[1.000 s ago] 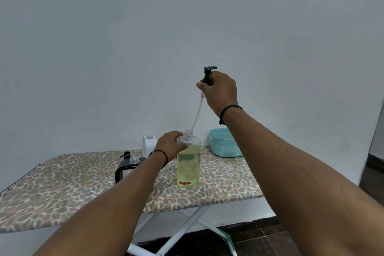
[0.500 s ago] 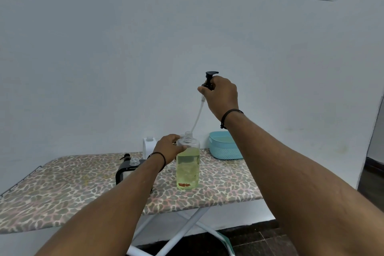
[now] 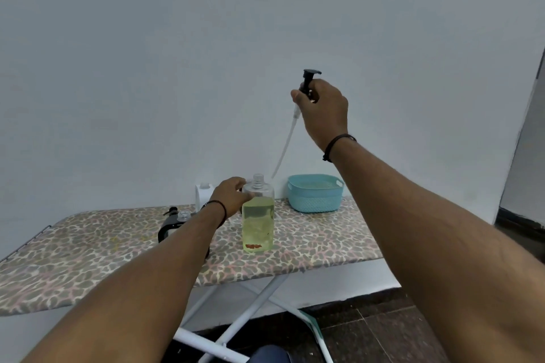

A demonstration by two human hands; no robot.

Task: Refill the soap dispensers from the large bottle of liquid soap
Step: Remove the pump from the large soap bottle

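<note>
Soap dispenser [image 3: 258,215] upright at tabletop [image 3: 88,250] centre, neck uncapped, pale yellow liquid to about three-quarters. Left hand [image 3: 231,197] at its 9 o'clock, fingers curled round clear shoulder, holding it. Right hand [image 3: 323,110] raised at dispenser's 1 o'clock, well above, fingers pinching black pump head [image 3: 309,81]; white dip tube [image 3: 285,144] hangs down-left, tip near neck but outside. Teal basket [image 3: 315,193] at 2 o'clock. White jug [image 3: 203,194] behind left hand.
</note>
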